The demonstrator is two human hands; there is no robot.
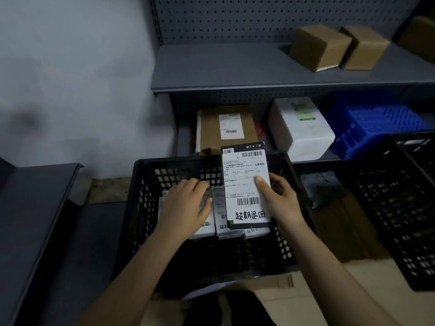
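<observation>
— What's the feed showing?
— I'm seeing grey metal shelving (211, 67) standing beyond both hands, and a black crate (146, 208) sitting under them.
— And the hands?
— The right hand (280, 198) is gripping the labelled box (246, 184), thumb pressing on its label, holding it upright over the crate. The left hand (186, 205) is resting, fingers loose, on the white boxes (219, 203) lying inside, just beside it.

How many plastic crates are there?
3: a black crate in the middle, a second black crate at the right edge, and a blue crate behind that one. More may be hidden.
</observation>
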